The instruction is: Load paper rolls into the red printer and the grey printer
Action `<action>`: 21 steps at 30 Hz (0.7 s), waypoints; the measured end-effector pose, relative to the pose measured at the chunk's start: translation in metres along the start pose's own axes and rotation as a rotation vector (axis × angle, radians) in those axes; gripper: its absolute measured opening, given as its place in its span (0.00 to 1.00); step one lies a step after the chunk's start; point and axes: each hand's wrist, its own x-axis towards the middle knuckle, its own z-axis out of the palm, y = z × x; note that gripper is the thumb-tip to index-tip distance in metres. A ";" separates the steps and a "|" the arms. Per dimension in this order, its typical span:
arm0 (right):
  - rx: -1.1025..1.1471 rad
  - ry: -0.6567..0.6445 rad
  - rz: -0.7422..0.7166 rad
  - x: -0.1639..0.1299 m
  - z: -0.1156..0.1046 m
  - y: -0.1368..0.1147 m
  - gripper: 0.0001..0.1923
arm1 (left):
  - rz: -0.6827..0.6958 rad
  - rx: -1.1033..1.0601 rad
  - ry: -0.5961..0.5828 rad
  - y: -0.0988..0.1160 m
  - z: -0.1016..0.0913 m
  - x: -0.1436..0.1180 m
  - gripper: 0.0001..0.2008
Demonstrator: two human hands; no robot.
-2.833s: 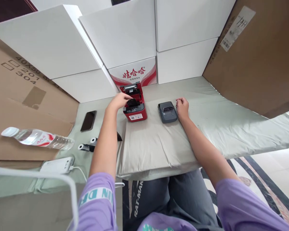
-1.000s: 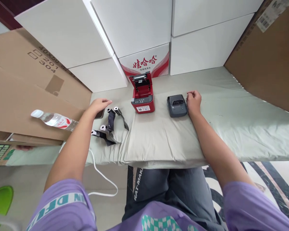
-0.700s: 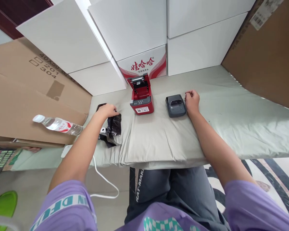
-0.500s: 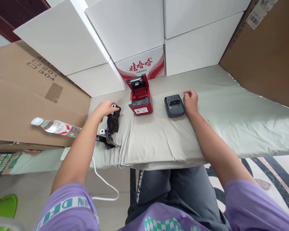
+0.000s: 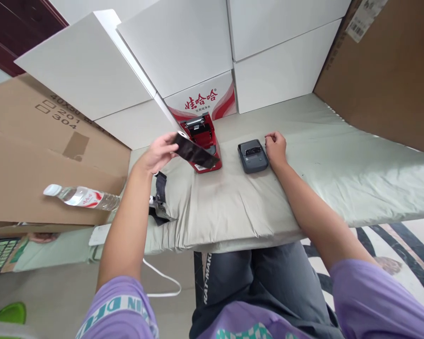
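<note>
My left hand point(image 5: 159, 153) is closed on a black paper roll point(image 5: 194, 149) with a white core, its loose strip trailing right in front of the red printer point(image 5: 215, 146). That printer stands with its lid up, and the strip hides part of its front. Below my left wrist lie more black rolls point(image 5: 159, 190), partly unwound and partly hidden by the arm. My right hand point(image 5: 277, 149) rests on the cloth with its fingers curled and nothing visible in them, just right of a dark grey portable printer point(image 5: 253, 156).
White boxes point(image 5: 183, 42) are stacked along the back, with a red-lettered carton point(image 5: 201, 101) among them. Brown cardboard boxes stand at the left point(image 5: 28, 141) and right point(image 5: 385, 70). A water bottle point(image 5: 81, 197) lies by my left forearm. A white cable point(image 5: 166, 295) hangs below the edge.
My left hand has lifted one black roll off the cloth and moved it right and up, in front of the red printer. My right hand stays beside the grey printer.
</note>
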 end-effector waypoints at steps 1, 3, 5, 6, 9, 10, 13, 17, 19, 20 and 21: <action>0.003 0.000 0.007 -0.001 0.000 -0.002 0.04 | -0.006 0.013 -0.065 -0.004 0.005 0.002 0.29; 0.004 0.009 0.012 -0.003 0.000 -0.006 0.02 | -0.003 0.017 -0.121 -0.011 0.013 0.008 0.31; 0.001 0.024 0.016 -0.005 0.000 -0.009 0.02 | 0.006 0.020 -0.081 -0.018 0.019 0.013 0.31; -0.001 0.025 0.020 -0.005 0.000 -0.011 0.02 | 0.018 0.021 -0.050 -0.020 0.021 0.015 0.31; -0.008 0.007 0.040 -0.007 -0.001 -0.015 0.03 | 0.068 0.042 0.006 -0.026 0.028 0.020 0.31; -0.011 0.003 0.042 -0.007 -0.001 -0.017 0.03 | 0.084 0.060 0.021 -0.027 0.030 0.021 0.31; -0.018 0.013 0.039 -0.009 -0.001 -0.020 0.04 | 0.158 0.174 0.137 -0.031 0.036 0.025 0.26; -0.019 0.017 0.044 -0.010 -0.001 -0.023 0.04 | 0.227 0.406 0.347 -0.034 0.035 0.036 0.19; -0.021 0.017 0.048 -0.010 -0.001 -0.023 0.04 | 0.197 0.417 0.361 -0.036 0.033 0.045 0.19; -0.021 0.015 0.049 -0.010 -0.001 -0.023 0.04 | 0.170 0.391 0.331 -0.037 0.033 0.050 0.18; -0.020 0.015 0.048 -0.009 -0.001 -0.022 0.04 | 0.142 0.364 0.291 -0.039 0.034 0.054 0.18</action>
